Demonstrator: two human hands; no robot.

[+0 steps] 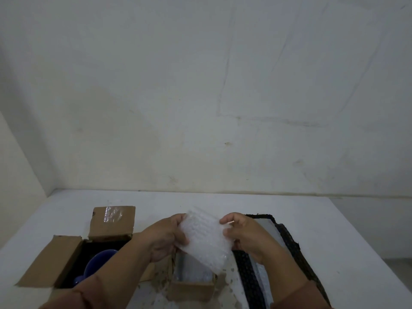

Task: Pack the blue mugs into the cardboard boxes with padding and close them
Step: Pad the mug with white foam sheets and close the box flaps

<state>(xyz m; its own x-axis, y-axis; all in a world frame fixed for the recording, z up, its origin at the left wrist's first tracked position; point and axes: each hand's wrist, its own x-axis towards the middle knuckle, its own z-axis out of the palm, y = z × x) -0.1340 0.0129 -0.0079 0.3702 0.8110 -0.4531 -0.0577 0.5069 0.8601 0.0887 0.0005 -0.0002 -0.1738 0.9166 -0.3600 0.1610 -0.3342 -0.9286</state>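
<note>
Both hands, left (166, 238) and right (244, 236), grip a bubble-wrap sheet (206, 241) above an open box (191, 286). A blue mug (98, 263) sits in the left box (66, 259); black netting (247, 277) lies right. No writing legible.

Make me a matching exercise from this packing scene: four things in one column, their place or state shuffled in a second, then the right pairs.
Things:
1. blue mug
2. bubble wrap sheet
3. left-side box
4. black mesh tray

Places or states:
A. held up between both hands
B. on the table, right of the hands
C. flaps open, mug inside
D. sitting inside a cardboard box

Pairs: 1-D, 2-A, 3-C, 4-B
</note>
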